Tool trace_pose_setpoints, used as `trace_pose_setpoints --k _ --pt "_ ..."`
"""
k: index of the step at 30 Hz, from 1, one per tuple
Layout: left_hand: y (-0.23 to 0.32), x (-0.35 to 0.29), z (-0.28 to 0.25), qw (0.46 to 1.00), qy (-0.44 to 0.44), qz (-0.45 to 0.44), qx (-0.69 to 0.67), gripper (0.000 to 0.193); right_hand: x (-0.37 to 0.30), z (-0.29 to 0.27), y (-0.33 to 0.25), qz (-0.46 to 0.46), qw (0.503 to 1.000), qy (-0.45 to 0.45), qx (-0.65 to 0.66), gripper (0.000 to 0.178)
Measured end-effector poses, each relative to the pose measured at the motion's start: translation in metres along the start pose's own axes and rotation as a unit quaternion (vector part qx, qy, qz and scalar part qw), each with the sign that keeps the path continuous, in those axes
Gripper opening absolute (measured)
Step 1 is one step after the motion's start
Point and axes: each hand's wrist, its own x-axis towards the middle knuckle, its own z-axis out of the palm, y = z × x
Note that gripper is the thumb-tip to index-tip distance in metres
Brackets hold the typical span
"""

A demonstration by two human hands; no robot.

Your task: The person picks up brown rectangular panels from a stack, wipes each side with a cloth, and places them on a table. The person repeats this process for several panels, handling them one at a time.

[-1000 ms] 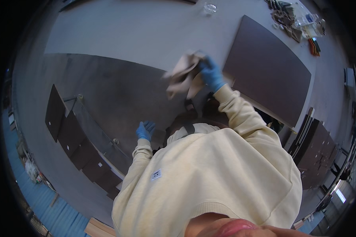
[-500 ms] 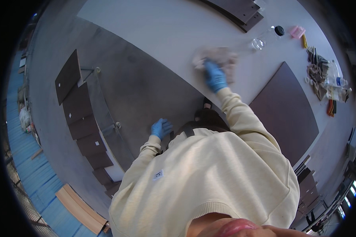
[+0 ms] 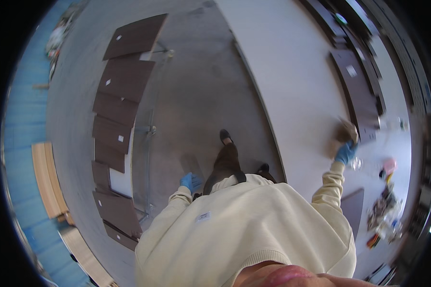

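Note:
My right hand (image 3: pixel 346 152), in a blue glove, is closed on a crumpled brownish cloth (image 3: pixel 345 132), which is smeared by motion. The cloth lies over the pale table top (image 3: pixel 297 95), close to the near end of a dark brown panel (image 3: pixel 353 86). Just right of that hand lies a clear plastic bottle (image 3: pixel 357 164) with a dark cap. My left hand (image 3: pixel 190 182), also gloved in blue, hangs low by my body above the floor. Its fingers are loosely apart and it holds nothing.
More dark panels (image 3: pixel 321 19) are stacked along the table's far right. A brown panel (image 3: pixel 353 208) lies by my right forearm, with a pink item (image 3: pixel 389 166) and jumbled rags (image 3: pixel 382 210) beyond. To the left, brown panels (image 3: pixel 117 98) overlap on a metal-framed rack (image 3: pixel 152 129).
My view has swung round and I have moved along the table. My right hand has carried the cloth over to beside the dark panels. My left hand still hangs low.

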Motion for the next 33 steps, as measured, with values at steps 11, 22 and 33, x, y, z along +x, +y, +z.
trace_pose_setpoints --k 11,22,33 --pt "0.255 0.085 0.042 0.991 -0.037 0.099 0.085 0.037 -0.249 0.334 -0.259 -0.114 0.848 -0.5 0.133 0.036" --pt "0.476 0.04 0.2 0.972 -0.149 0.164 0.072 0.039 -0.24 0.529 -0.397 0.182 0.713 -0.644 0.211 0.035" --pt "0.699 0.006 0.229 0.939 -0.149 0.309 -0.032 0.062 -0.245 0.761 -0.59 0.423 0.456 -0.756 0.204 0.041"
